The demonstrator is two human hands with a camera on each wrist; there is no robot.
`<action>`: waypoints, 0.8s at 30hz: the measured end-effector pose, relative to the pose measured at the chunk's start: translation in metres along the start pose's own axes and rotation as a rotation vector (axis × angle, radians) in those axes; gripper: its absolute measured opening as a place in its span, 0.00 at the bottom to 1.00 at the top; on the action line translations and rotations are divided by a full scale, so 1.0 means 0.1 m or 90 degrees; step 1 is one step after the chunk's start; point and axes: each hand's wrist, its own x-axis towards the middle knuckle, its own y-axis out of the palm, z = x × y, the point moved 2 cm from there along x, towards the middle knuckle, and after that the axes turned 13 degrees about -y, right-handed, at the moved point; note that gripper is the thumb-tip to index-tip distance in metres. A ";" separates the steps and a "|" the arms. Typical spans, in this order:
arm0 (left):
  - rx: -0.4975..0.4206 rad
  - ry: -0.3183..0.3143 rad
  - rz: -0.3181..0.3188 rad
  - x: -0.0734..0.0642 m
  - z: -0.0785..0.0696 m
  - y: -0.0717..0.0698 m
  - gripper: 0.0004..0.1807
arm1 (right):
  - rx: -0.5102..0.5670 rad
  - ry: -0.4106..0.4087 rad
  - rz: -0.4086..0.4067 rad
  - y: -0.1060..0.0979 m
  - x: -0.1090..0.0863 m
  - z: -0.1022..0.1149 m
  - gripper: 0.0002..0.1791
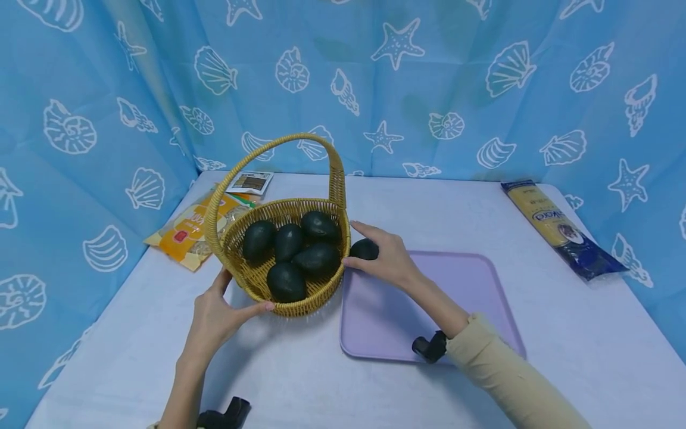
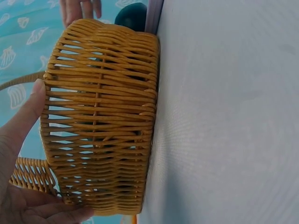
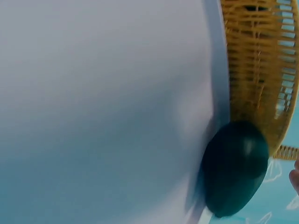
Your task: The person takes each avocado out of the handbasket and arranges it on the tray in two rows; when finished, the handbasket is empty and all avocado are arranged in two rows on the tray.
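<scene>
A yellow wicker basket point(image 1: 321, 292) with a tall hoop handle stands left of a flat purple tray point(image 1: 450, 310). Several dark green avocados point(image 1: 317, 260) lie inside it. Another avocado point(image 1: 367, 249) sits on the tray's back left corner, close against the basket; the right wrist view shows this avocado point(image 3: 236, 168) too. My left hand point(image 1: 217, 313) holds the basket's front left side, thumb at the rim and fingers around the outer wall. Over the avocado on the tray, my right hand point(image 1: 388, 256) reaches to the basket's right rim, its thumb and forefinger extended there.
Behind the basket on the left lie an orange and clear food bag point(image 1: 187, 232) and a small white packet point(image 1: 250, 182). A blue and gold pasta bag point(image 1: 560, 229) rests at the right side. A blue shell-print curtain point(image 1: 354, 77) borders the white table point(image 1: 300, 381).
</scene>
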 end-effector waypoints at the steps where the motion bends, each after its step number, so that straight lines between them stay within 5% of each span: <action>1: 0.000 -0.001 0.000 0.00 0.00 0.00 0.65 | 0.006 -0.005 0.002 0.02 0.02 0.02 0.41; 13: -0.006 0.017 -0.007 0.00 -0.01 0.01 0.64 | 0.099 -0.066 0.138 0.39 0.30 0.25 0.43; 24: -0.001 0.012 -0.004 -0.01 0.00 -0.01 0.64 | 0.055 -0.125 0.258 0.70 0.45 0.36 0.43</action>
